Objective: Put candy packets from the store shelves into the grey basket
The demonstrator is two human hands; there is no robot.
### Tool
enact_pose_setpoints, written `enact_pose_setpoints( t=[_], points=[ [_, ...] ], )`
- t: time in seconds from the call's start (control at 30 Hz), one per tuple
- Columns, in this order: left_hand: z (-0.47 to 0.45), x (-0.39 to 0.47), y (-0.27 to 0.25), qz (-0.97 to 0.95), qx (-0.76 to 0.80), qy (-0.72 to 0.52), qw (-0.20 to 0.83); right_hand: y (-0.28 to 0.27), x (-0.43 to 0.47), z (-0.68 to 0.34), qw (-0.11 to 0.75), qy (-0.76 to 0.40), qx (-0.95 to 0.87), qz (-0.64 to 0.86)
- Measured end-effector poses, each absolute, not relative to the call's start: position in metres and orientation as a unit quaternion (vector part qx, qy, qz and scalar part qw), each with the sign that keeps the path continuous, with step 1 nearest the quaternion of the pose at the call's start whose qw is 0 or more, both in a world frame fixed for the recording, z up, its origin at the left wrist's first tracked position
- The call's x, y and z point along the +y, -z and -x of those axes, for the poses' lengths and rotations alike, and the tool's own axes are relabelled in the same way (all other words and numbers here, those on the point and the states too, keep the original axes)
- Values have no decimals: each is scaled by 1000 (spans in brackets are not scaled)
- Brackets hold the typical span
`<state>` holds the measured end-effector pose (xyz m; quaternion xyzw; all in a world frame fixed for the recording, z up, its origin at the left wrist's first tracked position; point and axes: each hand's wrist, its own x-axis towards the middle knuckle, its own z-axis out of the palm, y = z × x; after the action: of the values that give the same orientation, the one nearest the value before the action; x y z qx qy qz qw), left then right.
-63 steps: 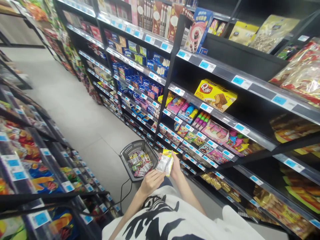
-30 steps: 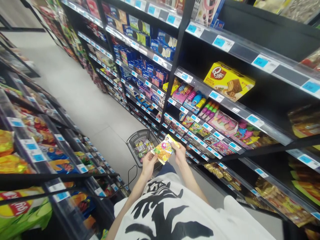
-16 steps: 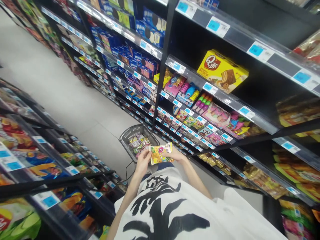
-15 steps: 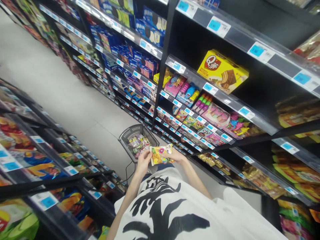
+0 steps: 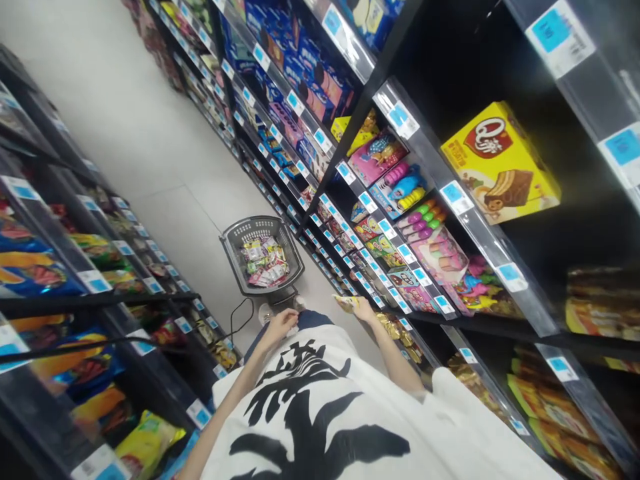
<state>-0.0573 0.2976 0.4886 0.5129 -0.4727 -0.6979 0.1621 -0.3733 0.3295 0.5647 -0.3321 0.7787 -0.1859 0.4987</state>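
Note:
My right hand (image 5: 362,309) is closed on a small yellow snack packet (image 5: 343,302), held out to the right of my body and seen nearly edge-on. In front of my waist is my left hand (image 5: 281,325), its fingers loosely curled together with nothing visible in them. Beyond my feet a dark grey shopping basket (image 5: 235,257) stands on the floor. Several small wrapped snack packets (image 5: 265,260), in green, white, pink and red, lie heaped in it.
Tall shelves line both sides of the aisle. On the right are a yellow cake box (image 5: 503,167), toy-like candy packs (image 5: 400,187) and blue biscuit boxes (image 5: 320,73). Bagged snacks (image 5: 150,443) fill the left shelves. Pale floor (image 5: 165,153) runs between them.
My left hand has let go of the yellow packet and moved down and left toward my waist. My right hand has taken the packet to the right. The view has turned.

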Motion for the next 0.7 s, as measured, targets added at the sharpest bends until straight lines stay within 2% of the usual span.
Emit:
enact_pose_setpoints(
  t=[0.17,0.3,0.53,0.7],
  points=[
    [46,319,-465,-587,-462,651,135,-537,349,445,384,113,862,310],
    [40,337,-458,-662,-415,605,150,-513,352,484,327,61,897,292],
    [53,372,-448,-768,-299,527,208,-471,316,508,294,47,893,337],
    [51,410,-466,-817,-237,482,210,-453,290,505,282,37,880,381]
  ],
)
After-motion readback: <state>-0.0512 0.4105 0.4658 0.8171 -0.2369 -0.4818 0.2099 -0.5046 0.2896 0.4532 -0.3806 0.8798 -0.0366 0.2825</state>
